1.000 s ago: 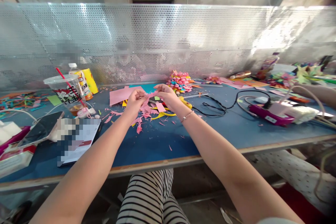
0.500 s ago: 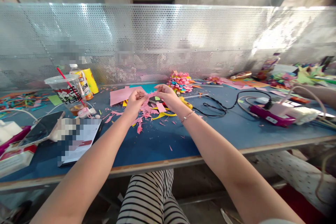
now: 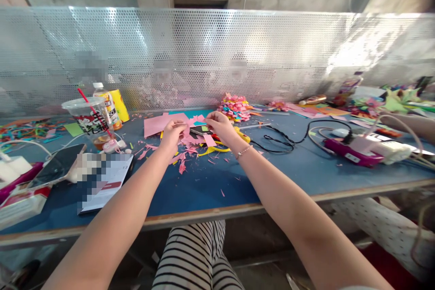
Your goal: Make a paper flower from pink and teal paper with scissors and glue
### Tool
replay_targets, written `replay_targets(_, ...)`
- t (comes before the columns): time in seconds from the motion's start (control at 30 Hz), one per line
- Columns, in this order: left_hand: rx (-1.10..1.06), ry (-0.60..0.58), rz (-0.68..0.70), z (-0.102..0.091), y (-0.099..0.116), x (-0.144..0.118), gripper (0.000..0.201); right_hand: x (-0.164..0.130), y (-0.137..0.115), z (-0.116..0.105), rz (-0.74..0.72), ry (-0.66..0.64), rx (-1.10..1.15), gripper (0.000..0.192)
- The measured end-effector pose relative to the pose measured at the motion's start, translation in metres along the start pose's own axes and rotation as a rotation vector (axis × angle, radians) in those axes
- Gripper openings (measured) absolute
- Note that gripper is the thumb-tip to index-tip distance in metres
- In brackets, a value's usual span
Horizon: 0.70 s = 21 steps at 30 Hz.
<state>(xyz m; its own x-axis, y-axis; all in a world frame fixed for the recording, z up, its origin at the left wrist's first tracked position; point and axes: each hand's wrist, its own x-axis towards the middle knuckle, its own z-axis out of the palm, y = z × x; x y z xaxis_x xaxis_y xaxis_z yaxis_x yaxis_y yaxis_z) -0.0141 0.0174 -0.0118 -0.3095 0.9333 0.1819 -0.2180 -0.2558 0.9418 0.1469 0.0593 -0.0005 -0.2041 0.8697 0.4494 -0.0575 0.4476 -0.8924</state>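
A small piece of pink paper is stretched between my two hands above the blue table. My left hand pinches its left end. The fingers of my right hand are closed at its right end. Under the hands lies a heap of pink paper scraps, and a yellow-handled tool lies partly beneath them. A larger pink sheet lies behind my left hand. Beyond my right hand stands a layered cluster of folded pink, yellow and blue paper.
At left are a plastic cup with a red straw, a bottle, a phone and a tablet-like device. Black cable and a magenta power strip lie at right, near another person's arm. A perforated metal screen stands behind.
My hands have drawn slightly apart, showing more of the pink paper between them. The view has shifted a little.
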Motion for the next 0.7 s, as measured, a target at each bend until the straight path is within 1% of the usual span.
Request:
replay_targets(0.2,0.04,-0.012,0.01,0.0027,0.0028,-0.0022,0.022,0.0013,0.004,0.0007,-0.009,-0.024,0.009,0.017)
replay_targets(0.3,0.074,-0.011,0.04,0.0026,0.0018,-0.0007,0.018,0.0007,0.0056,0.0028,-0.008,-0.054,0.019,0.018)
replay_targets(0.47,0.124,-0.035,0.12,0.0045,-0.0001,-0.001,0.021,-0.002,0.0026,0.0055,-0.021,-0.093,0.002,0.018)
replay_targets(0.6,0.085,-0.073,0.103,0.0055,0.0009,-0.0038,0.022,-0.0038,-0.0011,0.0054,-0.045,-0.109,-0.012,0.016)
replay_targets(0.7,0.065,-0.054,0.089,0.0057,0.0027,-0.0058,0.02,-0.0051,-0.002,0.0056,-0.051,-0.112,-0.035,0.016)
